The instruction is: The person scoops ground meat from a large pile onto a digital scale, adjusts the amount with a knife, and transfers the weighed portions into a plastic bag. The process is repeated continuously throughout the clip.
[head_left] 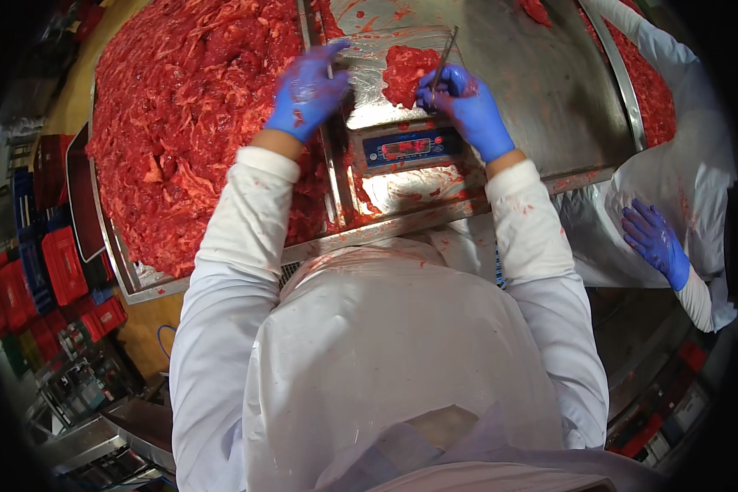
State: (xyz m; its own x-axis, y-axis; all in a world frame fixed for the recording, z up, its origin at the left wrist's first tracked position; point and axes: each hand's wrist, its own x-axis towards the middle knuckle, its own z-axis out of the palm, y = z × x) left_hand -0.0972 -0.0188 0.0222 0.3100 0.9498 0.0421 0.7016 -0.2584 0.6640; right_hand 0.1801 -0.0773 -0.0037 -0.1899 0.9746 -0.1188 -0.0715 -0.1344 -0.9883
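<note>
My left hand (307,92), in a blue glove, hovers at the right edge of a large heap of red chopped meat (184,123). Its fingers are stretched out, with nothing seen in them. My right hand (472,108), gloved the same, pinches a thin dark metal rod-like tool (447,51) that points up and away. Just left of that hand, a flat portion of red meat (408,72) lies on the shiny weighing plate (367,108). Below it sits the blue panel of the scale (410,148), its red display lit.
A metal rail (331,164) divides the heap from the scale. To the right spreads a steel tabletop (549,98), with more meat (652,98) beyond its raised edge. A co-worker's gloved hand (654,238) hangs at the right. Red crates (64,264) stand at the left.
</note>
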